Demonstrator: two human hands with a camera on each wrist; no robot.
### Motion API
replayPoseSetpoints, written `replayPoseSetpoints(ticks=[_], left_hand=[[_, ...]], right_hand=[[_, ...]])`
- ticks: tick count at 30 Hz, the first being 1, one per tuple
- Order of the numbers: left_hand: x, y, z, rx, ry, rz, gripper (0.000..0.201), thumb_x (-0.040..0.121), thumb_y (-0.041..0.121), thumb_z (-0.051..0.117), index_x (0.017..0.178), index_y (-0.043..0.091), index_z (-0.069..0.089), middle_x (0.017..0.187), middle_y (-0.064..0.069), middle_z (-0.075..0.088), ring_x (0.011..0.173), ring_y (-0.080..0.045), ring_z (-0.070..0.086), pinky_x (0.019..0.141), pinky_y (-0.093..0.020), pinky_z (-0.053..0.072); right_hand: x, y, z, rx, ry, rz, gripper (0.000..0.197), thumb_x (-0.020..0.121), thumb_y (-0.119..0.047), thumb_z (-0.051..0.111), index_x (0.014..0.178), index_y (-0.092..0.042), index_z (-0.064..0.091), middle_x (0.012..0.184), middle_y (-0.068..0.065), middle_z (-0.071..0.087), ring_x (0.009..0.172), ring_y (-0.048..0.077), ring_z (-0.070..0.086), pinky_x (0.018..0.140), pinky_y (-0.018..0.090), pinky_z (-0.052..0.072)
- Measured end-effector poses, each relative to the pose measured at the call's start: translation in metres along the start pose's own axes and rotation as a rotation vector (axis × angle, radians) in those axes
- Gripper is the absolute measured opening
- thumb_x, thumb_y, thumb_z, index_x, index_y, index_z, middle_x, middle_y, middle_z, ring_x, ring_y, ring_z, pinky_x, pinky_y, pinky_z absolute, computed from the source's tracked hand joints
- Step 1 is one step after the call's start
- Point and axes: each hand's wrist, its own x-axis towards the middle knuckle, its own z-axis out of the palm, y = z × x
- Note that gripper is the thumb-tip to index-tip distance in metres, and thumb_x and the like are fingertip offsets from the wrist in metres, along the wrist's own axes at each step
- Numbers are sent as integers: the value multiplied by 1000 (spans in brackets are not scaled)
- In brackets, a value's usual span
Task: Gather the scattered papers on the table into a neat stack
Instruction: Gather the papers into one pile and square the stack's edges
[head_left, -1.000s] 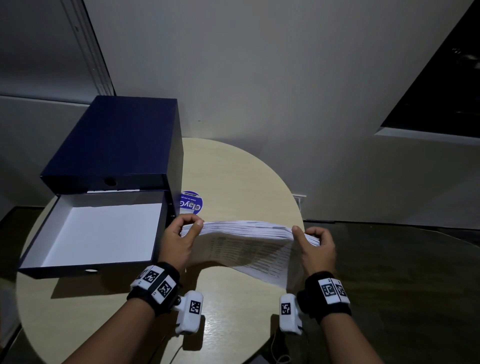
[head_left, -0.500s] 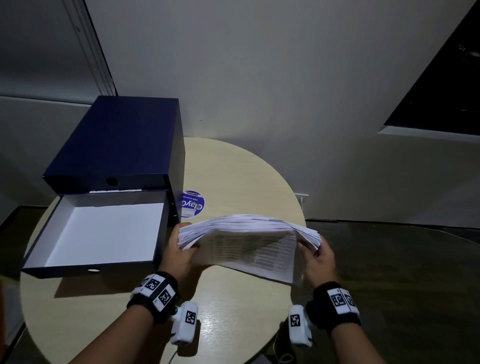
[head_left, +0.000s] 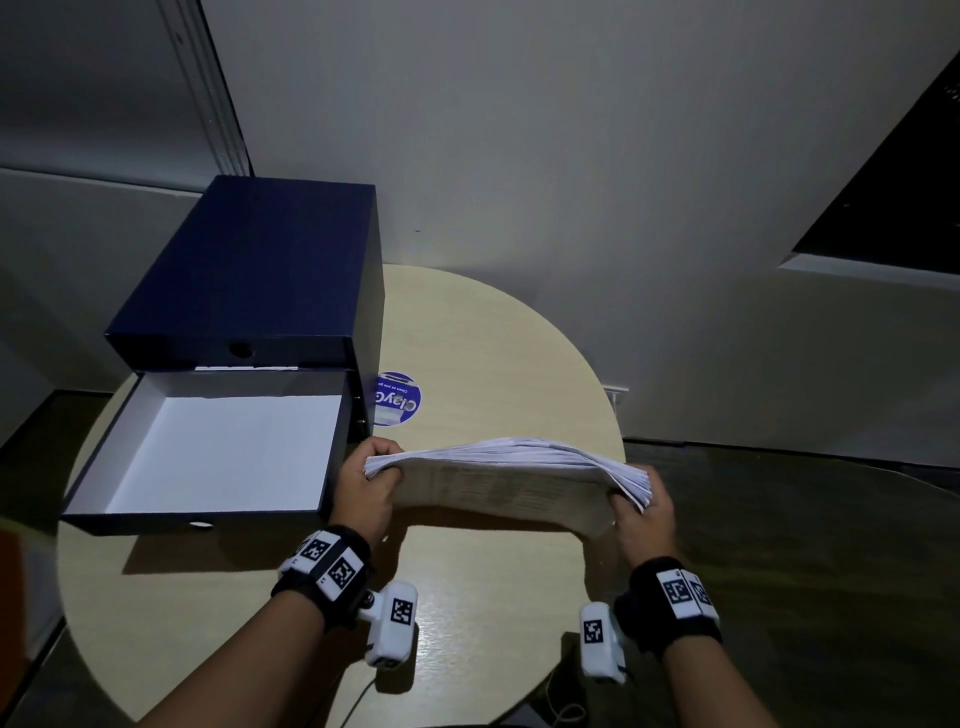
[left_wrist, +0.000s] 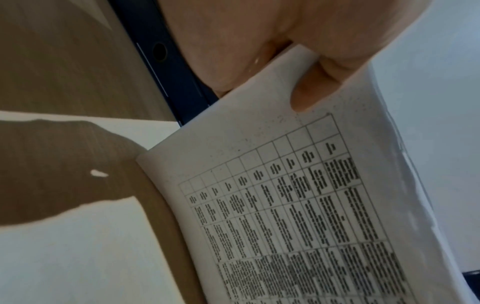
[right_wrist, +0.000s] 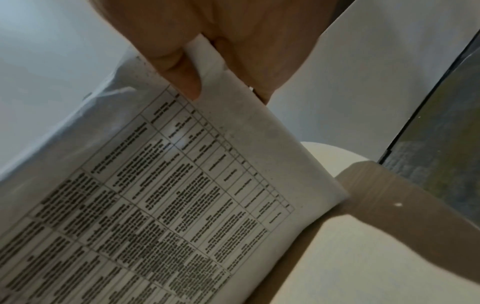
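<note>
Both hands clamp the stack: left hand at its left end, right hand at its right, thumbs on the printed near face. Since a second ago the sheets have tipped from flat toward edge-on above the table, likely for tapping square. Stack: thick, bowed upward, its right edges fanned; table-filled print on the facing page.

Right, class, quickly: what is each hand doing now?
Left hand: grips the paper stack at its left end.
Right hand: grips its right end.
</note>
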Motion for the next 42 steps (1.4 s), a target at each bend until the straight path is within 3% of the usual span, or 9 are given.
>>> replayPoseSetpoints(ticks=[3, 9, 15, 26, 30, 32, 35, 38, 42], left_hand=[[-3, 3, -1, -49, -21, -28, 22, 83, -3, 56, 83, 19, 59, 95, -8, 60, 95, -31, 55, 77, -51, 50], [-10, 18, -4, -193, -80, 102, 28, 73, 21, 69, 97, 10, 60, 106, -12, 61, 99, -20, 57, 85, -38, 48], [-1, 21, 1, -90, -8, 112, 7, 87, 8, 69, 88, 10, 62, 92, 2, 65, 90, -11, 58, 80, -29, 44], [3, 24, 3, -65, 21, 133, 6, 87, 4, 67, 88, 5, 61, 89, 0, 65, 84, -1, 58, 79, -23, 44], [5, 22, 4, -42, 44, 119, 8, 89, 16, 68, 89, 10, 62, 96, -5, 67, 90, -13, 59, 81, -32, 46], [3, 21, 0, -83, -5, 140, 22, 84, 27, 72, 97, 13, 62, 102, -6, 66, 95, -17, 60, 86, -37, 51], [-2, 13, -11, -15, -193, 208, 60, 68, 28, 83, 120, 23, 53, 118, 0, 62, 111, -10, 59, 94, -25, 49], [-2, 4, -14, 218, -185, 255, 60, 72, -4, 78, 104, 41, 55, 107, 4, 64, 100, -8, 62, 83, -22, 52], [2, 4, -13, 354, -107, 336, 42, 80, -5, 69, 81, 35, 58, 85, 6, 67, 82, -11, 62, 68, -20, 46]], right_hand=[[-1, 0, -5, 32, -11, 31, 31, 86, 11, 57, 107, -12, 56, 93, -1, 61, 91, 21, 59, 69, 25, 47], [-2, -11, 2, 90, 118, 16, 45, 78, -21, 79, 116, -24, 55, 108, -6, 57, 97, 15, 57, 80, 36, 53], [8, -20, 21, -103, 259, 125, 49, 56, -66, 78, 80, -28, 58, 96, -2, 63, 92, 24, 62, 78, 48, 59], [17, -31, 22, -250, 287, 120, 46, 58, -61, 80, 77, -26, 57, 98, -4, 56, 90, 22, 59, 84, 47, 55], [18, -26, 21, -268, 288, 90, 46, 56, -62, 78, 76, -26, 57, 95, -5, 57, 91, 22, 58, 84, 49, 55], [18, -26, 19, -263, 275, 87, 46, 59, -63, 77, 78, -26, 58, 96, -4, 58, 92, 22, 59, 85, 49, 55], [15, -29, 18, -237, 231, 82, 42, 68, -67, 67, 82, -28, 59, 97, -4, 60, 94, 21, 59, 86, 51, 55], [9, -39, 16, -374, 185, -10, 43, 78, -65, 53, 92, -25, 60, 103, -5, 58, 102, 23, 59, 95, 51, 50], [-3, -69, 33, -896, 19, -519, 58, 78, -63, 53, 126, -32, 50, 141, -4, 45, 136, 21, 40, 118, 53, 14]])
